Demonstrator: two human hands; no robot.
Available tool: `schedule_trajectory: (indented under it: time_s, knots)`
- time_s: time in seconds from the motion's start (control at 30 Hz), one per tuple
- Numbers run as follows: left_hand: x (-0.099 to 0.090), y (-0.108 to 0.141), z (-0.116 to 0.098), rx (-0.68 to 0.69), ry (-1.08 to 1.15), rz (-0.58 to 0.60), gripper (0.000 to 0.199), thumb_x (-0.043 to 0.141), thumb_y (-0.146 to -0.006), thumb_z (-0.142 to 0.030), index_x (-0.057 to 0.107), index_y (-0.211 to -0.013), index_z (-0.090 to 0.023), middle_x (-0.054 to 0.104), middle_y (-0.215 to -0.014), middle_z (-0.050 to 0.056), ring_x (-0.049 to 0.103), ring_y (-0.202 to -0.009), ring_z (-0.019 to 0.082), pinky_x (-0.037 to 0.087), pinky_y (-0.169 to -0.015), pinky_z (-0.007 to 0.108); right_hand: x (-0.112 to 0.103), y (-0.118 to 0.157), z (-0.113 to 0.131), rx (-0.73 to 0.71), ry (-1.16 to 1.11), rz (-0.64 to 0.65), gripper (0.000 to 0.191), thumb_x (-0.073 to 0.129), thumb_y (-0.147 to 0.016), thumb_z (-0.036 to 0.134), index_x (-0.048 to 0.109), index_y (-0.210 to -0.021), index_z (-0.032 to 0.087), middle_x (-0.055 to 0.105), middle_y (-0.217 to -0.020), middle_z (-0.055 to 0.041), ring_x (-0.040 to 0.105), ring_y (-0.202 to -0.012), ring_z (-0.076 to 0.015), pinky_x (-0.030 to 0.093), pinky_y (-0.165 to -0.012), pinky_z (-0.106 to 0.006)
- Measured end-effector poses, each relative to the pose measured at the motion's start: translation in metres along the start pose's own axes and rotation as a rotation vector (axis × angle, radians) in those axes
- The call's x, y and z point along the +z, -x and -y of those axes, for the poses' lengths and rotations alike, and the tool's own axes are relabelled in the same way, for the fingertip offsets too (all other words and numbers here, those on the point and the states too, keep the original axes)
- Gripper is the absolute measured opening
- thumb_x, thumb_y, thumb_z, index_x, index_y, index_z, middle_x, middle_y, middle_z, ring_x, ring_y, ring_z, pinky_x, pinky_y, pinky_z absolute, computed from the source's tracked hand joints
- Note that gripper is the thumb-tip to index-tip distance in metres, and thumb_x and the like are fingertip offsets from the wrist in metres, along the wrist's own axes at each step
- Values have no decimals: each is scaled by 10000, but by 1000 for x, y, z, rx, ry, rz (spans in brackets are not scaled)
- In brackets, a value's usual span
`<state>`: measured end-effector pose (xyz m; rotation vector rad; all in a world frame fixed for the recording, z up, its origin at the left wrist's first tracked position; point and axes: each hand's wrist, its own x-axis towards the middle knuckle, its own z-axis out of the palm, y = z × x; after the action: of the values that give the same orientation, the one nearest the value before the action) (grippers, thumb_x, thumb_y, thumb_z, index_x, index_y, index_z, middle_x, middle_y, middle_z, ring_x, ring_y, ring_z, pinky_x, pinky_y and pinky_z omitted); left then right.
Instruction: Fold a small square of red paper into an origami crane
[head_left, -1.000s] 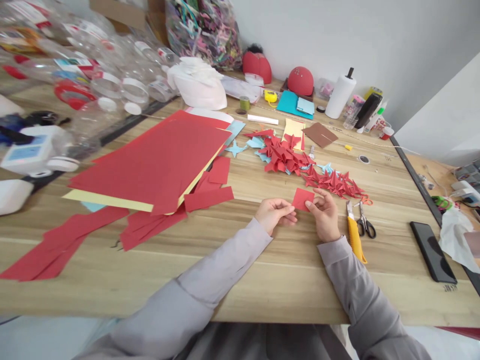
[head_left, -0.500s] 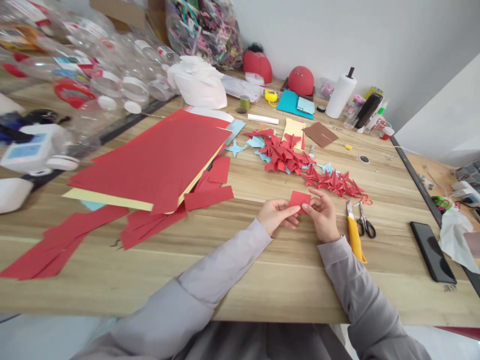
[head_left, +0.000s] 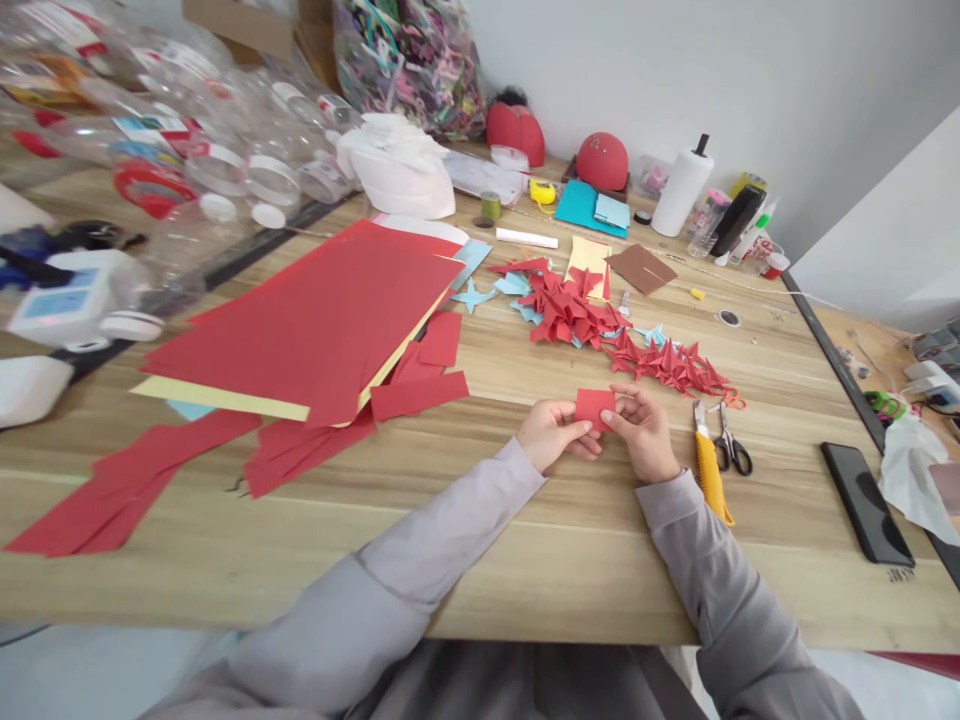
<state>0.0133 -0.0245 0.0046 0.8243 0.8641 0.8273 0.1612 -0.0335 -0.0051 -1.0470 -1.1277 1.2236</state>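
Observation:
A small red square of paper [head_left: 595, 405] is held between my two hands, just above the wooden table. My left hand [head_left: 551, 432] pinches its lower left side with thumb and fingers. On its right side, my right hand [head_left: 642, 430] grips it, the thumb on the front and fingers behind. Beyond my hands lie a pile of folded red paper stars [head_left: 570, 310] and a row of more red stars [head_left: 667, 362], with a few light blue ones [head_left: 472, 296] among and beside them.
Large red sheets [head_left: 315, 310] and cut red strips [head_left: 150, 480] cover the left side. To the right lie a yellow-handled knife [head_left: 712, 475], scissors [head_left: 733, 452] and a phone [head_left: 866, 505]. Plastic bottles [head_left: 225, 165] crowd the far left; a white roll [head_left: 681, 192] stands at the back.
The red square has turned a little, its top edge now nearly level, and both hands have shifted slightly with it. Both hands keep hold of it.

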Motion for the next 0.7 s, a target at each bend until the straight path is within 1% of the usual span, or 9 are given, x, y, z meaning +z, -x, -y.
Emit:
schedule_trajectory:
  time_s: [0.07, 0.13, 0.23, 0.33, 0.5, 0.7]
  knots:
    - [-1, -1, -1, -10, -20, -2, 177, 699, -597, -190, 586, -667, -73, 639, -593, 48, 609, -445, 159, 509, -395, 274, 0, 0, -1, -4, -24, -26, 390, 716, -639, 219, 552, -993, 202, 537, -589, 71, 500, -538, -77, 398, -559, -218]
    - [-2, -2, -1, -11, -56, -16, 185, 698, -597, -201, 553, -616, -87, 619, -553, 32, 574, -385, 144, 458, -322, 243, 0, 0, -1, -5, -44, -41, 407, 718, -633, 212, 541, -1000, 208, 528, -574, 80, 500, -531, -74, 399, -560, -214]
    - [-3, -3, 0, -2, -91, -48, 261, 704, -603, -218, 475, -535, -115, 577, -477, 6, 527, -328, 119, 417, -287, 216, 2, 0, 0, 9, -45, -51, 430, 720, -626, 210, 527, -1011, 209, 518, -552, 89, 497, -516, -73, 400, -558, -215]
    - [-6, -4, 0, -13, -105, -38, 269, 701, -619, -218, 466, -536, -118, 568, -467, 0, 525, -330, 110, 438, -310, 220, 2, 0, 1, 26, -29, -63, 452, 725, -613, 216, 522, -1016, 204, 516, -538, 92, 492, -501, -75, 399, -547, -218]
    - [-9, -4, -3, -101, -85, 41, 163, 651, -668, -165, 514, -612, -97, 608, -567, 28, 612, -449, 149, 509, -403, 259, 0, -1, 0, 32, -43, -126, 474, 732, -593, 209, 523, -1018, 199, 522, -537, 95, 477, -481, -67, 391, -532, -213]
    - [-9, -4, -5, -123, -22, 80, 81, 606, -672, -132, 532, -674, -97, 603, -601, 32, 645, -527, 180, 530, -449, 282, -1, -1, 0, 15, -75, -164, 471, 727, -600, 200, 524, -1025, 199, 513, -539, 96, 478, -487, -67, 391, -536, -216]
